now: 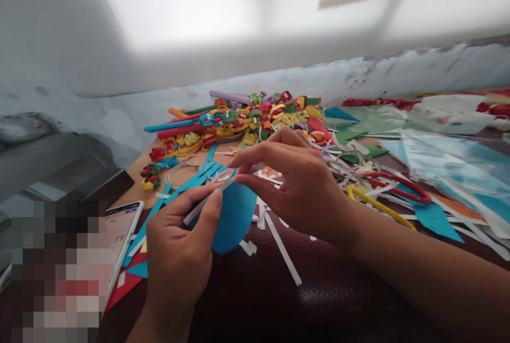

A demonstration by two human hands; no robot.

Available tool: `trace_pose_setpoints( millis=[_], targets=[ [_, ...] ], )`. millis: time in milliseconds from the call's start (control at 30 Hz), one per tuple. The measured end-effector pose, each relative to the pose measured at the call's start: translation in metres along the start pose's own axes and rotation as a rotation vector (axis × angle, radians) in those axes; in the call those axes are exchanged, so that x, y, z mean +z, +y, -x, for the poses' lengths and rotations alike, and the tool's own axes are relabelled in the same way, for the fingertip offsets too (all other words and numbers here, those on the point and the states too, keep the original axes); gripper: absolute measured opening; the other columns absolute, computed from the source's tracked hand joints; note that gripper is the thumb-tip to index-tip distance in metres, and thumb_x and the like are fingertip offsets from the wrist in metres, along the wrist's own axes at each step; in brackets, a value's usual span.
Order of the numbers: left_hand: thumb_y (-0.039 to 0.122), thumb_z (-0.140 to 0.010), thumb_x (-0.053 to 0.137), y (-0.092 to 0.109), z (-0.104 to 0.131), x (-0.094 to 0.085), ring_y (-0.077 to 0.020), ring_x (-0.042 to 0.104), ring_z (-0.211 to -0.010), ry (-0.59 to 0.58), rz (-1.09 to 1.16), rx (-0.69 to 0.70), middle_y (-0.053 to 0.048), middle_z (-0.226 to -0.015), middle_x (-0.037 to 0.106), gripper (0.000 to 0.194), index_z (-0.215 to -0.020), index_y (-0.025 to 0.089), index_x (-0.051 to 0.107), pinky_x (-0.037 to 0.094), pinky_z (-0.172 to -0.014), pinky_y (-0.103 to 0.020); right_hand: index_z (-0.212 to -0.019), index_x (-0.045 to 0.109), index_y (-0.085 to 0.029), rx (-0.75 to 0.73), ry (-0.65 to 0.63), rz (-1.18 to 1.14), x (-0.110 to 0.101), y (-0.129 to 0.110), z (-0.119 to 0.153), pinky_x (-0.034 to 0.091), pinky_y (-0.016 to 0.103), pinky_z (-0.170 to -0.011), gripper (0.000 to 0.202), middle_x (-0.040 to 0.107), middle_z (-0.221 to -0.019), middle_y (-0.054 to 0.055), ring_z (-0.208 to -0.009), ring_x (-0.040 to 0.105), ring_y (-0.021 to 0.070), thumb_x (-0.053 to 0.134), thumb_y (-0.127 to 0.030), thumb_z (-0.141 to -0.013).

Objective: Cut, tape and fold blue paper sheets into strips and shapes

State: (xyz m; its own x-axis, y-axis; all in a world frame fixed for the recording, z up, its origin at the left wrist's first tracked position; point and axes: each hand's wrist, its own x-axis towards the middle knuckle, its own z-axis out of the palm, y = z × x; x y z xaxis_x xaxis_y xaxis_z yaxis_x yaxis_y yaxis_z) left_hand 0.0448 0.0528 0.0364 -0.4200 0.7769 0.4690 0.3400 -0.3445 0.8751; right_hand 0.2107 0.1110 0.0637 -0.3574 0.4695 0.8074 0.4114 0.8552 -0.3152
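Note:
My left hand (179,247) is closed, its thumb pressing a narrow white strip (195,211) against the forefinger. A piece of blue paper with a rounded lower edge (235,215) hangs just behind that thumb, apparently in the same grip. From the right comes my right hand (292,173), thumb and forefinger pinched together at the upper end of the white strip. The fingertips of both hands are close together, and how the strip meets the blue paper is partly hidden by them.
Coloured paper chains and rolls (239,120) lie along the back. Red-handled scissors (402,186), a yellow handle (378,205) and paper scraps are at the right, beside clear plastic sheets (450,168). Blue strips (199,178), a ring (179,173) and a phone (123,231) are at the left.

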Motion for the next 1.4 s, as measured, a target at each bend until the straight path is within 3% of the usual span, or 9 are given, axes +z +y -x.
trace_pose_setpoints(
  millis=[167, 367, 500, 600, 733, 867, 1067, 1133, 1400],
  targets=[
    [0.055, -0.079, 0.078, 0.026, 0.001, -0.022, -0.0237, 0.08, -0.079, -0.114, -0.373, 0.167, 0.006, -0.09, 0.084, 0.019, -0.09, 0.041, 0.084, 0.065, -0.074, -0.033, -0.113, 0.073, -0.023, -0.205, -0.051, 0.05, -0.005, 0.0, 0.003, 0.045, 0.033, -0.088, 0.016, 0.079, -0.094, 0.001, -0.09, 0.058, 0.0194, 0.061, -0.025, -0.102],
    [0.066, -0.083, 0.066, 0.047, -0.007, -0.051, -0.0305, 0.079, -0.093, -0.278, -0.596, 0.186, -0.001, -0.106, 0.084, 0.043, -0.101, 0.032, 0.084, 0.063, -0.073, -0.032, -0.12, 0.069, -0.026, -0.253, -0.042, 0.087, -0.011, -0.005, 0.005, 0.043, 0.034, -0.09, 0.019, 0.078, -0.093, -0.002, -0.092, 0.056, 0.0198, 0.06, -0.026, -0.103],
    [0.066, -0.081, 0.067, 0.051, -0.026, -0.045, -0.0265, 0.076, -0.064, -0.427, -0.496, 0.204, -0.004, -0.073, 0.081, 0.042, -0.087, 0.029, 0.086, 0.056, -0.052, -0.029, -0.117, 0.069, -0.024, -0.286, -0.041, 0.047, -0.011, -0.006, 0.005, 0.041, 0.034, -0.088, 0.017, 0.076, -0.088, -0.002, -0.09, 0.054, 0.0195, 0.06, -0.024, -0.103],
    [0.061, -0.083, 0.065, 0.05, -0.034, -0.035, -0.0269, 0.075, -0.061, -0.523, -0.435, 0.148, -0.006, -0.069, 0.08, 0.039, -0.086, 0.029, 0.087, 0.056, -0.052, -0.03, -0.114, 0.07, -0.022, -0.323, -0.06, 0.024, -0.01, -0.004, 0.005, 0.041, 0.034, -0.088, 0.016, 0.076, -0.09, -0.002, -0.091, 0.054, 0.0188, 0.057, -0.022, -0.104],
    [0.054, -0.076, 0.076, 0.048, -0.032, -0.029, -0.0258, 0.073, -0.058, -0.489, -0.343, 0.012, -0.007, -0.064, 0.078, 0.027, -0.076, 0.028, 0.086, 0.056, -0.05, -0.03, -0.112, 0.071, -0.023, -0.325, -0.019, 0.032, -0.007, -0.002, 0.005, 0.041, 0.033, -0.089, 0.015, 0.078, -0.096, -0.001, -0.092, 0.055, 0.0182, 0.058, -0.025, -0.104],
    [0.054, -0.066, 0.082, 0.053, -0.024, -0.03, -0.0247, 0.071, -0.054, -0.445, -0.234, -0.141, -0.006, -0.059, 0.074, 0.028, -0.071, 0.027, 0.085, 0.053, -0.043, -0.027, -0.109, 0.073, -0.022, -0.321, 0.038, 0.027, -0.006, -0.003, 0.004, 0.041, 0.033, -0.087, 0.013, 0.079, -0.096, -0.001, -0.089, 0.057, 0.0177, 0.062, -0.024, -0.102],
    [0.045, -0.071, 0.083, 0.063, -0.004, -0.03, -0.018, 0.072, -0.072, -0.319, -0.294, -0.28, 0.0, -0.075, 0.08, 0.018, -0.083, 0.031, 0.086, 0.057, -0.066, -0.022, -0.112, 0.073, -0.019, -0.349, 0.005, 0.015, -0.011, -0.003, 0.0, 0.041, 0.036, -0.09, 0.016, 0.078, -0.118, 0.001, -0.097, 0.061, 0.0191, 0.061, -0.023, -0.102],
    [0.046, -0.069, 0.084, 0.062, 0.0, -0.031, -0.0191, 0.072, -0.074, -0.298, -0.271, -0.314, 0.001, -0.077, 0.08, 0.02, -0.083, 0.031, 0.086, 0.057, -0.065, -0.023, -0.111, 0.074, -0.018, -0.321, -0.021, -0.008, -0.012, -0.002, -0.001, 0.041, 0.036, -0.091, 0.016, 0.078, -0.116, 0.002, -0.097, 0.061, 0.0196, 0.062, -0.024, -0.102],
    [0.04, -0.063, 0.089, 0.057, -0.003, -0.042, -0.0263, 0.074, -0.069, -0.395, -0.266, -0.344, -0.004, -0.074, 0.081, 0.022, -0.08, 0.027, 0.086, 0.059, -0.054, -0.029, -0.115, 0.074, -0.02, -0.272, -0.084, -0.01, -0.012, 0.0, -0.002, 0.039, 0.035, -0.094, 0.019, 0.079, -0.111, 0.0, -0.096, 0.059, 0.0209, 0.067, -0.026, -0.099]
  ],
)
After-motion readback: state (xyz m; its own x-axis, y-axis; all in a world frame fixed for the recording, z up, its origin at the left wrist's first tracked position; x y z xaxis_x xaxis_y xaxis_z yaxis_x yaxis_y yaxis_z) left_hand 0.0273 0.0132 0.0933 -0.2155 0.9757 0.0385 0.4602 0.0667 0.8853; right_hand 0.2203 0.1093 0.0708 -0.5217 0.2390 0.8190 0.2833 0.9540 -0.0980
